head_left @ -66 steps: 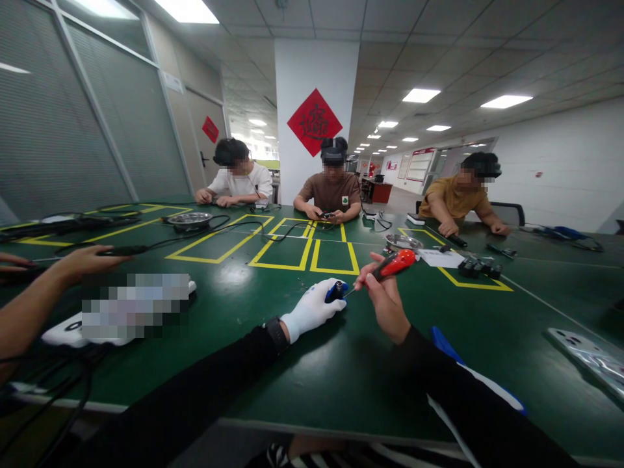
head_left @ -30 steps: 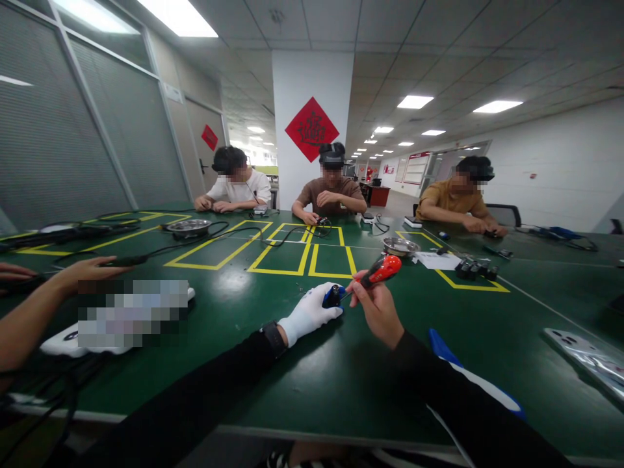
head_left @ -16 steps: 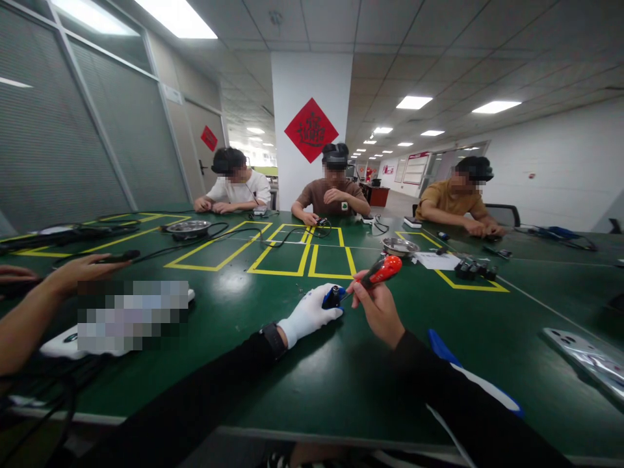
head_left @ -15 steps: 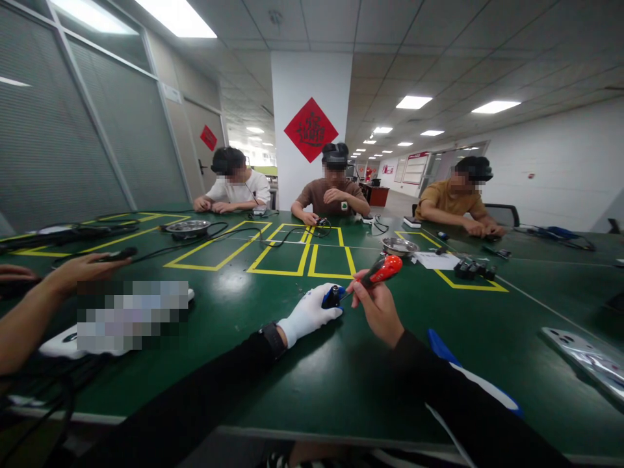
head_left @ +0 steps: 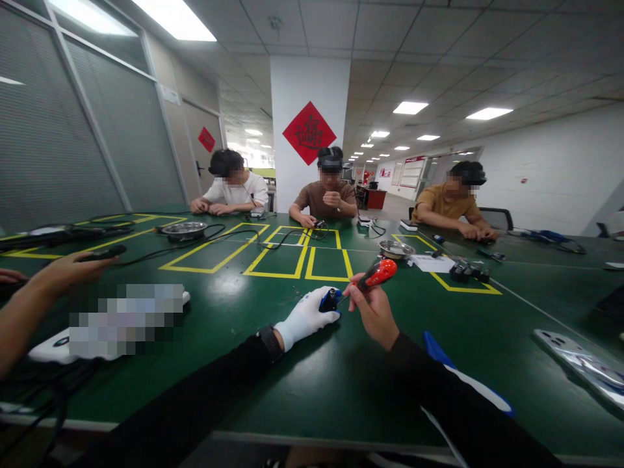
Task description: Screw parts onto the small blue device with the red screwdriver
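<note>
My left hand [head_left: 307, 316], in a white glove with blue fingertips, is closed around a small black part [head_left: 331, 299] with a round, shiny top. Bare-skinned, my right hand [head_left: 376, 316] grips a screwdriver [head_left: 379, 275] with a red and black handle. Its shaft points left and down toward the side of the black part; whether the tip sits in it cannot be made out. A few tiny bits [head_left: 296, 292] lie on the green table [head_left: 234, 364] just beyond my left hand. Beside my right forearm lies a loose blue and white glove [head_left: 478, 387].
A phone [head_left: 580, 364] lies at the right, a white device [head_left: 51, 348] at the left. Metal bowls [head_left: 396, 249] [head_left: 184, 231], several black parts [head_left: 468, 272], paper [head_left: 433, 263] and cables [head_left: 244, 235] are farther off. A co-worker's hand [head_left: 65, 270] reaches in at left; others sit opposite.
The view has shifted slightly. My hands keep nearly the same pose, with the screwdriver still at the black part. The person opposite in brown has shifted a raised hand.
</note>
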`<state>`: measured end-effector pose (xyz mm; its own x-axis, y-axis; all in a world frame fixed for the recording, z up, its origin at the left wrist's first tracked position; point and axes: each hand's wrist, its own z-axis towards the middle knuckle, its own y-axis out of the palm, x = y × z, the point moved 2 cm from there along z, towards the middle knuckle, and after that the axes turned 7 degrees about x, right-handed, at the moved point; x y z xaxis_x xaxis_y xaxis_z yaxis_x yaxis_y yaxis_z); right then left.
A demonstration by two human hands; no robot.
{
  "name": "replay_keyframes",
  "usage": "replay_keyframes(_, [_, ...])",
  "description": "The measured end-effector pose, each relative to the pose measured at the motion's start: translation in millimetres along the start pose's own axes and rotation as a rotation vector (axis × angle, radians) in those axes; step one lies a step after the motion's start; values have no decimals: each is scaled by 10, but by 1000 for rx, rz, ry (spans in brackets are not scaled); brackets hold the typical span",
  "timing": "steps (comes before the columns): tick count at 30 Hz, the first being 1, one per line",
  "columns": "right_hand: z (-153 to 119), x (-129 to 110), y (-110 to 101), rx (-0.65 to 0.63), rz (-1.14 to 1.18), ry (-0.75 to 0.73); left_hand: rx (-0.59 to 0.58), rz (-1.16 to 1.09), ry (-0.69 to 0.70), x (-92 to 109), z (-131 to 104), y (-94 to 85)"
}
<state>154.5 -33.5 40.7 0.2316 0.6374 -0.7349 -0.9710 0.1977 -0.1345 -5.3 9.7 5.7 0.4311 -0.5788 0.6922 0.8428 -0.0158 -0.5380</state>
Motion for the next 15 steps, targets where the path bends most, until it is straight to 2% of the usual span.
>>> replay_keyframes(15, [1, -7, 0, -3, -8, 6, 1, -6, 42, -52, 17, 31])
